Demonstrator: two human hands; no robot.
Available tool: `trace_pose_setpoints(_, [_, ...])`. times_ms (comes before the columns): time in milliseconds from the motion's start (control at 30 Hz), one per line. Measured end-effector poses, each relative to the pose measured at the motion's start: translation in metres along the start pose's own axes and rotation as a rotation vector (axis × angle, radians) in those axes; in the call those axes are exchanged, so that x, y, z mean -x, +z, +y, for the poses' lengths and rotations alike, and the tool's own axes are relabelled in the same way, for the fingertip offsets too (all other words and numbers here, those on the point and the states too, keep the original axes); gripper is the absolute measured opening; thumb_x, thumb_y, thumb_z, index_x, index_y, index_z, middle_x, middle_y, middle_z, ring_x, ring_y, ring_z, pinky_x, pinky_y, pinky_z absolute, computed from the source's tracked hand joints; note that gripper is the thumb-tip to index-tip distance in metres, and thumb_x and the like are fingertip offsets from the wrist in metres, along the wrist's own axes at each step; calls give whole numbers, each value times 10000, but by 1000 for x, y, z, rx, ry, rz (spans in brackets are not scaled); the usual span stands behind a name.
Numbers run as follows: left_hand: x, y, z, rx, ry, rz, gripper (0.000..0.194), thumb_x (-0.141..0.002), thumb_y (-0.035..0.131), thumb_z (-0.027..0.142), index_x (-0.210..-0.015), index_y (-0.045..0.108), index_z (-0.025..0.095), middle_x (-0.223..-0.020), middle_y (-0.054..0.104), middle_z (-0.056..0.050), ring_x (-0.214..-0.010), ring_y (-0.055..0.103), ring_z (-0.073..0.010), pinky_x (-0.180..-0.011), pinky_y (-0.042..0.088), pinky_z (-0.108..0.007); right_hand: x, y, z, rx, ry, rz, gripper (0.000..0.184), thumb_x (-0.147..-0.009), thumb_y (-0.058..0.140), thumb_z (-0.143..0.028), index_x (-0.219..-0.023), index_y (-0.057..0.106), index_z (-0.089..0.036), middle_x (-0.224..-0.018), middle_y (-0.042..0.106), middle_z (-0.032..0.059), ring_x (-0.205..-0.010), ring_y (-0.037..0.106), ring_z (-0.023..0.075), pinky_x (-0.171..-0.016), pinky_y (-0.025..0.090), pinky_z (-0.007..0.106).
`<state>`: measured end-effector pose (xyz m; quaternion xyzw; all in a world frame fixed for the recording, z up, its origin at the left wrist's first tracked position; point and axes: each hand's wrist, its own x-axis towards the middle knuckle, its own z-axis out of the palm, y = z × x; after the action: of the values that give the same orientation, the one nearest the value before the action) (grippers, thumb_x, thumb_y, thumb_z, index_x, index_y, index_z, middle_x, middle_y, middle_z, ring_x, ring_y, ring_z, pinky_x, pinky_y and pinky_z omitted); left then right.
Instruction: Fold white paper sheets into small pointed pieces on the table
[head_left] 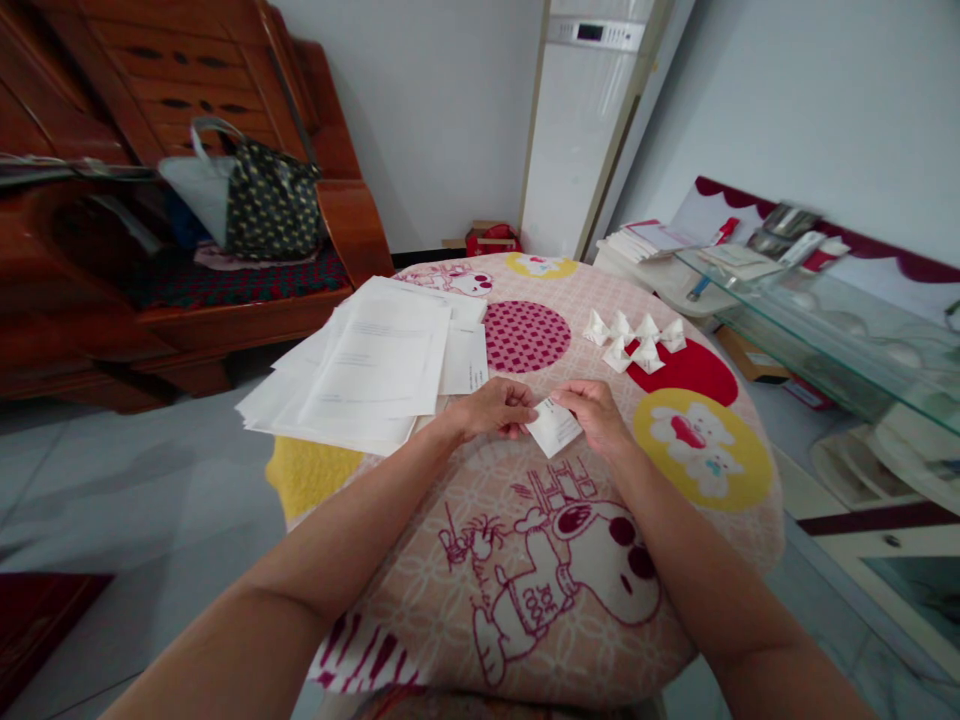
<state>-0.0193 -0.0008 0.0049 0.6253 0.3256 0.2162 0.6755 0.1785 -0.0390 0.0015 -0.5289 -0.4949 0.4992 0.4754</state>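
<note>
Between my two hands is a small folded piece of white paper (555,428) with some print on it, held just above the patterned tablecloth (465,510). My left hand (499,408) pinches its left corner with thumb and fingers. On the upper right edge, my right hand (594,408) grips it, fingers closed. To the left lies a spread stack of printed white sheets (375,360), some overlapping. Several small folded paper shapes (636,338) with pointed tips stand grouped on the cloth at the far right, beyond my right hand.
At the right, a glass shelf (832,330) stands close to the table, with papers (649,240) and metal containers (784,228). A wooden bench (352,225) at the left carries a dark patterned bag (274,200). Behind the table rises a white floor-standing unit (574,140).
</note>
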Motion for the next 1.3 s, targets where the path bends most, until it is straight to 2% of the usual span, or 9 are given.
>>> trace_pose_setpoints(233, [-2,-4,-1,194,46,251,163,-821,764,188,-843,619,119,-655,711,-19,-528,649,-91,-540,522,-193,1,-5,-1,-154,167,-129,423,-594,862,-470,-812,716,-139,-682,741,79,-535,666,172,-471,528,257])
trace_pose_setpoints(500, [4,1,2,25,-123,36,184,-843,719,233,-723,638,120,-656,724,-66,-523,660,-123,-495,502,-212,-4,-14,2,-90,132,28,277,-607,830,-324,-762,703,-132,-607,703,49,-437,599,130,-374,452,210])
trace_pose_setpoints(633, [3,-6,1,-284,78,275,203,-860,659,209,-673,635,133,-520,614,11,-444,533,-77,-463,403,-184,-3,-16,3,42,184,5,191,-647,770,-258,-770,704,-128,-567,686,39,-405,567,124,-334,397,199])
trace_pose_setpoints(733, [1,-9,-2,-508,309,349,44,-815,670,139,-789,704,132,-647,674,4,-567,579,-87,-550,432,-188,-4,-12,6,191,186,2,123,-709,720,-211,-801,711,-131,-526,650,8,-382,533,114,-328,341,192])
trace_pose_setpoints(833, [-2,-6,-8,-685,456,215,148,-818,635,97,-887,754,151,-861,745,-41,-774,656,-127,-720,507,-234,-6,-8,9,364,100,9,98,-765,687,-172,-846,732,-142,-587,672,-2,-431,548,111,-399,370,203])
trace_pose_setpoints(967, [-5,-2,-16,-846,499,37,234,-864,560,93,-944,765,175,-1006,750,-73,-937,674,-158,-871,525,-286,-4,-10,6,759,-166,6,33,-784,709,-141,-777,732,-164,-715,715,34,-671,637,166,-618,447,253])
trace_pose_setpoints(1100, [-3,-3,-16,-888,481,-6,275,-860,526,93,-979,762,167,-1048,739,-85,-971,669,-167,-891,515,-296,3,-16,-2,1065,-396,-95,95,-805,703,-91,-744,715,-163,-825,700,67,-790,626,189,-728,436,291])
trace_pose_setpoints(1200, [1,-4,-11,-916,450,-11,340,-827,520,79,-1060,752,169,-1045,741,-79,-939,660,-164,-865,500,-291,8,-20,-4,1062,-479,-267,99,-819,717,-87,-862,739,-173,-895,686,58,-843,629,187,-782,455,295])
trace_pose_setpoints(1300, [4,-3,-7,-946,378,13,382,-796,591,108,-1152,715,169,-1021,742,-69,-888,646,-163,-821,485,-281,9,-21,-1,1079,-512,-354,158,-815,760,-113,-961,748,-173,-960,680,67,-919,632,202,-837,472,312])
